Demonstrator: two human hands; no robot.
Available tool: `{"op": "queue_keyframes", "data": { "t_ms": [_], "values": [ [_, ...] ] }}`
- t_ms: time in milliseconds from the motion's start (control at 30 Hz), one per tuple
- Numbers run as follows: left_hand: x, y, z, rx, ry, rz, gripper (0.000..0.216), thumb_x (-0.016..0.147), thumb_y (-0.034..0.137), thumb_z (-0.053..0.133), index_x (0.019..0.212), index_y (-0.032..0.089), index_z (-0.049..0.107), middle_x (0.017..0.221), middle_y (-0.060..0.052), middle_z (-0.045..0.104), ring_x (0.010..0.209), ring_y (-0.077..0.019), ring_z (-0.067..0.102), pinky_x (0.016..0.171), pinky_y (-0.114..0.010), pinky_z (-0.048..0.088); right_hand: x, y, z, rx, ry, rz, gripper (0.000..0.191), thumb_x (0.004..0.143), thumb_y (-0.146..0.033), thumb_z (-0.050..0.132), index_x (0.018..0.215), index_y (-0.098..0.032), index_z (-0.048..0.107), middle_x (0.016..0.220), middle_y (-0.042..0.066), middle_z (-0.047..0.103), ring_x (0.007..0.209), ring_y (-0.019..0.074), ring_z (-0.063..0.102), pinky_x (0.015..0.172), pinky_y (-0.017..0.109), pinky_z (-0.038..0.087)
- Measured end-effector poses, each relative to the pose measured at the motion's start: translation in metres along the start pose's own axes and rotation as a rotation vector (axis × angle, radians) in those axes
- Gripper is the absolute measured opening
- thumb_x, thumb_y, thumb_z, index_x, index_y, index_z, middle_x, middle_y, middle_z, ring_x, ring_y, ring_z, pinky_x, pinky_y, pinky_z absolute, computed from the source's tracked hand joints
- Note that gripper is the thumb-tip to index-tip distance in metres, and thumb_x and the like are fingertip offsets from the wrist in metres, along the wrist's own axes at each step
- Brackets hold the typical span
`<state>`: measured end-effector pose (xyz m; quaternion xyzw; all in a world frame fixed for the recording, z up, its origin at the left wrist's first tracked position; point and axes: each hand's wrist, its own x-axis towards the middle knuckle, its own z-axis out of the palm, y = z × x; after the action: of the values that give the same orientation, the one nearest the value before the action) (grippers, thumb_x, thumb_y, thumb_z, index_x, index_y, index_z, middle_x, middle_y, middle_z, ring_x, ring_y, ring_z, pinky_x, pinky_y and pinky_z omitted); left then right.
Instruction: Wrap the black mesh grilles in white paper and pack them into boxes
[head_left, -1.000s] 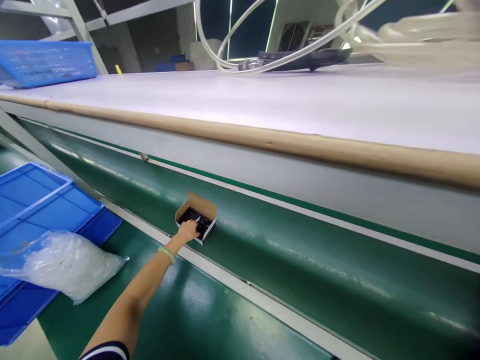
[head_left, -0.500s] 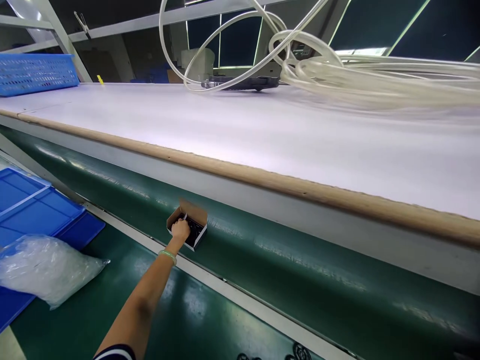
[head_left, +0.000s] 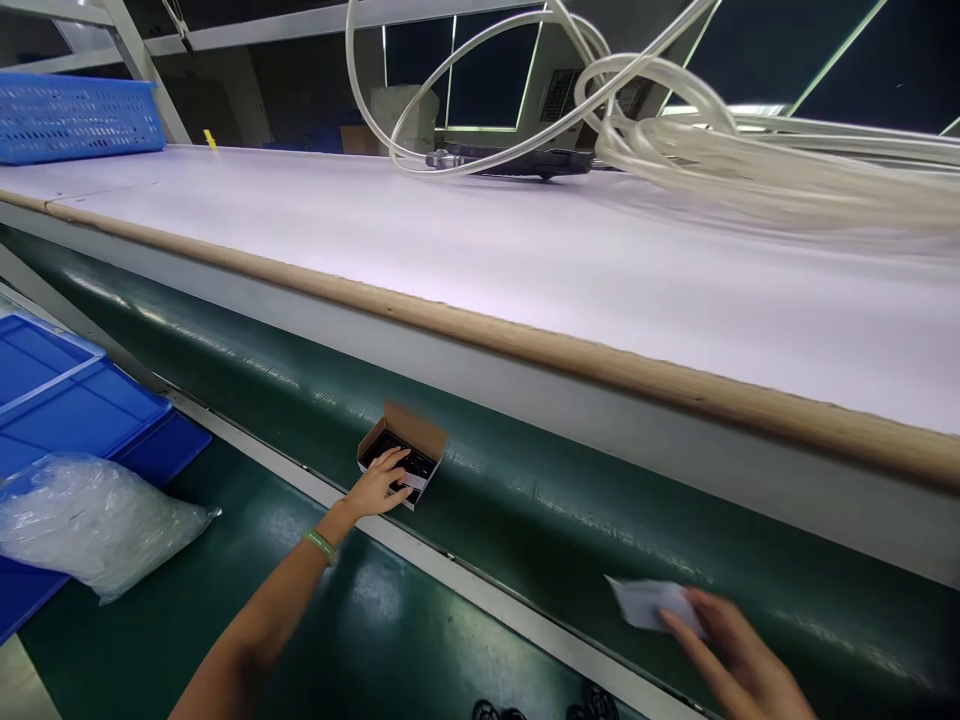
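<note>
A small open cardboard box [head_left: 424,437] sits on the green belt, its brown lid raised and dark items inside that I cannot make out. Over its near side lies my left hand [head_left: 377,487], fingers outstretched and apart, with a green bracelet at the wrist. A small white strip [head_left: 414,481] shows beside those fingertips. To the right, above the belt, my right hand [head_left: 724,635] pinches a folded white paper [head_left: 654,604] between thumb and fingers; both are blurred by motion.
A pale worktable [head_left: 480,240] with a wooden edge runs above the green belt [head_left: 562,530]. Coiled clear tubing [head_left: 675,150] and a blue basket [head_left: 82,118] stand on it. At left, a clear plastic bag [head_left: 97,520] rests on blue bins [head_left: 82,400]. Black round parts [head_left: 600,703] lie low.
My right hand has come into view from the right with the white paper. My left hand has pulled out of the box's inside and spread its fingers over the near side.
</note>
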<state>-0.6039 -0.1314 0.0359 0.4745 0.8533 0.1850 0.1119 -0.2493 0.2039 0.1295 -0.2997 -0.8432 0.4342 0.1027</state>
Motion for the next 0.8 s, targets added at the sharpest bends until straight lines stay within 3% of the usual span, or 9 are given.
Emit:
{"op": "queue_keyframes", "data": {
  "t_ms": [67,133,233,300,400,500,667,733,800],
  "values": [
    [0.008,0.001,0.008,-0.04,0.027,-0.031,0.048,0.096,0.047,0.034,0.115,0.012,0.06,0.153,-0.014,0.028,0.142,-0.0292,0.02,0.112,-0.048,0.027,0.031,-0.044,0.046,0.081,-0.131,-0.122,0.052,0.08,-0.066,0.056,0.104,-0.02,0.059,0.105,0.013,0.062,0.098,0.0269,0.061,0.083,0.037,0.052],
    [0.017,0.003,0.015,-0.073,0.009,-0.036,0.057,0.095,0.05,0.036,0.13,0.008,0.05,0.149,-0.019,0.032,0.14,-0.0304,0.028,0.112,-0.049,0.027,0.064,-0.09,0.103,0.124,-0.184,-0.263,0.045,0.086,-0.059,0.052,0.105,-0.018,0.056,0.104,0.011,0.062,0.096,0.024,0.061,0.085,0.035,0.051],
    [0.018,0.009,0.019,-0.109,-0.011,-0.005,0.063,0.093,0.051,0.042,0.136,0.005,0.045,0.143,-0.021,0.041,0.136,-0.0291,0.036,0.115,-0.047,0.024,0.107,-0.146,0.189,0.013,-0.222,-0.388,0.034,0.094,-0.04,0.043,0.117,-0.017,0.051,0.115,0.009,0.06,0.1,0.0202,0.06,0.087,0.03,0.048],
    [0.004,0.013,0.016,-0.124,0.012,0.007,0.063,0.094,0.05,0.041,0.14,0.006,0.041,0.145,-0.018,0.04,0.138,-0.0273,0.032,0.116,-0.047,0.021,0.13,-0.168,0.238,-0.231,-0.259,-0.405,0.032,0.097,-0.026,0.04,0.127,-0.018,0.046,0.124,0.008,0.056,0.108,0.0185,0.056,0.09,0.027,0.045],
    [-0.046,0.02,0.006,-0.193,0.125,-0.02,0.055,0.096,0.048,0.039,0.137,0.012,0.046,0.149,-0.014,0.035,0.141,-0.0275,0.026,0.114,-0.049,0.027,0.154,-0.177,0.293,-0.405,-0.284,-0.35,0.032,0.097,-0.017,0.042,0.129,-0.015,0.045,0.126,0.01,0.054,0.112,0.0218,0.055,0.087,0.028,0.044],
    [-0.119,0.023,-0.016,-0.32,0.225,-0.09,0.035,0.096,0.041,0.042,0.115,0.019,0.063,0.137,-0.01,0.052,0.132,-0.0265,0.042,0.107,-0.048,0.039,0.166,-0.166,0.324,-0.48,-0.32,-0.27,0.03,0.096,-0.014,0.046,0.125,-0.012,0.05,0.117,0.013,0.059,0.106,0.0242,0.058,0.085,0.029,0.045],
    [-0.233,0.009,-0.084,-0.352,0.366,-0.2,0.024,0.095,0.029,0.047,0.108,0.025,0.066,0.115,-0.006,0.066,0.105,-0.0194,0.063,0.09,-0.031,0.055,0.167,-0.148,0.344,-0.597,-0.373,-0.201,0.027,0.094,-0.007,0.043,0.112,-0.012,0.061,0.104,0.012,0.064,0.099,0.0225,0.06,0.085,0.028,0.045],
    [-0.26,-0.005,-0.114,-0.283,0.414,-0.188,0.023,0.093,0.028,0.049,0.108,0.025,0.066,0.114,-0.006,0.067,0.101,-0.0196,0.065,0.086,-0.028,0.056,0.162,-0.15,0.344,-0.649,-0.352,-0.213,0.028,0.09,-0.002,0.042,0.102,-0.01,0.066,0.11,0.016,0.06,0.106,0.0259,0.055,0.09,0.032,0.042],
    [-0.269,-0.019,-0.14,-0.23,0.496,-0.207,0.022,0.091,0.031,0.051,0.108,0.025,0.066,0.112,-0.005,0.067,0.101,-0.0206,0.065,0.086,-0.029,0.056,0.156,-0.155,0.338,-0.68,-0.303,-0.222,0.029,0.089,-0.002,0.042,0.101,-0.01,0.067,0.121,0.017,0.054,0.114,0.0275,0.048,0.096,0.034,0.038]
  ]
}}
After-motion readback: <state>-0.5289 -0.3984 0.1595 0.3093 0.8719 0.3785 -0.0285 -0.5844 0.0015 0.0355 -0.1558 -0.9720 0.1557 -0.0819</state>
